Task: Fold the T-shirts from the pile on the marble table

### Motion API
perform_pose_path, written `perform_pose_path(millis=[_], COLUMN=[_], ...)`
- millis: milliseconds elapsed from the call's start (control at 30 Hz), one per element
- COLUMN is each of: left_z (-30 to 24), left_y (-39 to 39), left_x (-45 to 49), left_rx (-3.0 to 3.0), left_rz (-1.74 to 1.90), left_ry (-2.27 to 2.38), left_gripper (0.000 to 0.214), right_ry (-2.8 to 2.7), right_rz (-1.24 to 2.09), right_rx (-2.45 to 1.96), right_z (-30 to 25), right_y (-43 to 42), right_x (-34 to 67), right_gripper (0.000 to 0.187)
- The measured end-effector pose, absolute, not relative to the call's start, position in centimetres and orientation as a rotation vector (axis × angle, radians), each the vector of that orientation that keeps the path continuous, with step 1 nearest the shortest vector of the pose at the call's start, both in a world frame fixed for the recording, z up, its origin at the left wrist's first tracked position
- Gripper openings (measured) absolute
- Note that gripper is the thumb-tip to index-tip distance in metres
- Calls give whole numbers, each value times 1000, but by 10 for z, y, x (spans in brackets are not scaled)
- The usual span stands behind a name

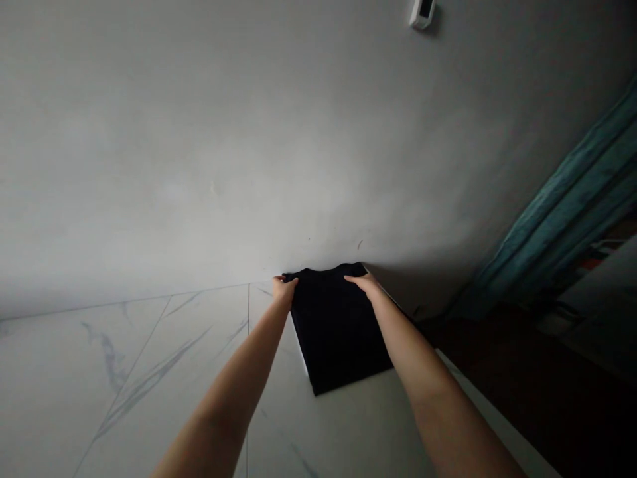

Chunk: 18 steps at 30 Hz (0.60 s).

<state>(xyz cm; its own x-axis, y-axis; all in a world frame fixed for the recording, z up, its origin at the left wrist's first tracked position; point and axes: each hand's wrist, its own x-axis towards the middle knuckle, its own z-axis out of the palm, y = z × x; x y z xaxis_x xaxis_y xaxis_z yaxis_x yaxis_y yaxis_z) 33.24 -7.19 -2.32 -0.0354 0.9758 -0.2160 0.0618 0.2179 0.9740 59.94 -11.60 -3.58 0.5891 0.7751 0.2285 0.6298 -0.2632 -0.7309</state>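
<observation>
A black cloth (341, 338) lies as a flat square on the white marble-patterned surface, close to the wall. Its far edge is wavy, and a thin pale strip shows along its left side; what lies under the cloth is hidden. My left hand (285, 291) pinches the far left corner between thumb and fingers. At the far right corner, my right hand (367, 284) grips the cloth, thumb on top and the other fingers hidden beneath or behind the edge.
Behind the cloth rises a grey-white wall (223, 146) with a small white device (423, 13) high on it. A teal curtain (557, 192) hangs at the right. The marble-patterned surface (164, 385) ends at an edge on the right, beside a dark area.
</observation>
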Motion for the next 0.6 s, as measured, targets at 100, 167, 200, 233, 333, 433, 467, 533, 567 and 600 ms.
perform_pose_path(millis=[100,167,200,233,333,433,467,533,567,600], left_z=[-26,-31,-34,-37,-48,-54,-54,-51,-48,-44], left_y=[-61,-56,-54,-52,-48,-44,-43,-43,-45,-48], left_x=[331,329,327,325,321,318,317,315,314,313], left_rx=[1130,1167,1183,1196,1234,1275,1293,1336,1360,1376], left_rz=[1082,1101,1104,1103,1086,1048,1033,1007,998,999], left_ry=[1373,1352,1345,1344,1369,1418,1436,1478,1502,1528], left_gripper=[40,36,34,33,32,28,27,26,28,32], right_ry=[-1110,-1113,-1114,-1113,-1111,-1105,-1098,-1103,-1122,-1150], right_rz=[271,254,237,217,162,127,124,87,36,-35], right_rx=[-1951,-1918,-1908,-1905,-1927,-1991,-2014,-2094,-2163,-2246], right_z=[-41,-44,-45,-47,-54,-61,-62,-60,-57,-53], right_y=[-106,-104,-104,-105,-108,-112,-113,-117,-118,-120], right_x=[598,601,602,603,604,598,595,586,581,576], right_gripper=[28,31,32,34,34,31,29,27,27,29])
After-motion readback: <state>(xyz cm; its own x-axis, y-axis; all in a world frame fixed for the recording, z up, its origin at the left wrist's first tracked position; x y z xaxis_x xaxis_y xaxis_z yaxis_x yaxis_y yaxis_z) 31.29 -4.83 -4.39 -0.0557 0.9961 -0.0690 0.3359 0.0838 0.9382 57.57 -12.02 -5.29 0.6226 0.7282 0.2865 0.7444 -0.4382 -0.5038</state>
